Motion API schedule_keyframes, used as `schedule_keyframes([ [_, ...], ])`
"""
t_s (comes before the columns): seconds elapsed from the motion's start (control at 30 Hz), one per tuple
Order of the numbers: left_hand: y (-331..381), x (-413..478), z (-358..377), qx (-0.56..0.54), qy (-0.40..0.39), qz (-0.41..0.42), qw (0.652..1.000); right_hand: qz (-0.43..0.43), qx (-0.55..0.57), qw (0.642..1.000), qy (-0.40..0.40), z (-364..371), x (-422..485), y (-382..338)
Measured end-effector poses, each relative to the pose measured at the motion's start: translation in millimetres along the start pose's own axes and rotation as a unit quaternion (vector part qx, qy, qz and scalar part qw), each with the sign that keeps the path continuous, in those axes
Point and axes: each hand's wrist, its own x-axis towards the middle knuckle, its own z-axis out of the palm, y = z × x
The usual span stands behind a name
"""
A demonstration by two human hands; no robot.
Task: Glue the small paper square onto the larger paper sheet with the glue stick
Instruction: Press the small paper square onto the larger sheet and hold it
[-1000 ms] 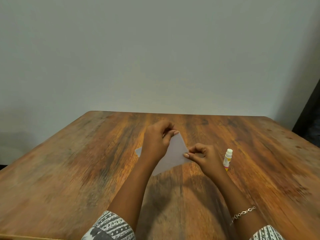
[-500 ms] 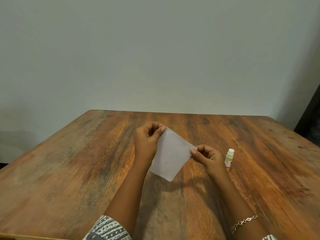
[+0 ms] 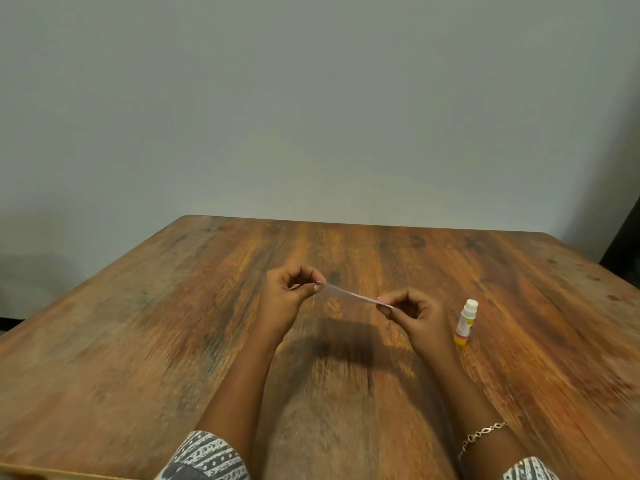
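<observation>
A white paper sheet (image 3: 349, 294) hangs in the air above the middle of the wooden table (image 3: 138, 341), seen almost edge-on as a thin blurred strip. My left hand (image 3: 285, 296) pinches its far-left corner and my right hand (image 3: 414, 315) pinches its near-right corner. The sheet's shadow lies on the wood beneath it. A capped glue stick (image 3: 465, 322) with a white cap and a yellow body stands upright just right of my right hand, apart from it. I cannot tell whether this sheet is the small square or the larger one; no second paper shows.
The table's far edge (image 3: 363, 224) meets a plain grey wall. A dark object (image 3: 623, 244) stands past the table's right corner. Patterned sleeves and a wrist bracelet (image 3: 483, 436) show at the bottom.
The sheet faced me half a second ago; both hands have since tilted it flat, so only its edge shows. The hands have drawn a little further apart. The glue stick has not moved.
</observation>
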Motion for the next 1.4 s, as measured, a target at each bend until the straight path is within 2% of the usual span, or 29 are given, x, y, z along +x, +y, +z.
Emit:
schedule_keyframes([
  [0.23,-41,-1,-1,0.194,-0.056,-0.02,0.979,-0.022,-0.178,0.983,-0.041,-1,-1,38],
  [0.5,-66,-17,14,0.24,-0.097,-0.081,0.962,-0.002,-0.291,0.948,-0.126,3,-6,55],
  [0.67,-71,-18,15,0.293,-0.105,-0.061,0.948,0.006,-0.329,0.927,-0.178,6,-9,58],
  [0.87,-79,-19,14,0.351,-0.154,-0.021,0.923,-0.015,-0.356,0.918,-0.175,9,-9,58],
  [1.07,-78,-21,22,0.397,-0.135,0.0,0.908,-0.031,-0.364,0.914,-0.176,8,-10,56],
  [1.27,-71,-34,49,0.348,0.003,0.066,0.935,-0.071,-0.345,0.925,-0.142,-11,-16,43],
  [1.4,-62,-34,74,0.316,0.018,0.108,0.942,-0.057,-0.301,0.944,-0.118,-37,-26,36],
])
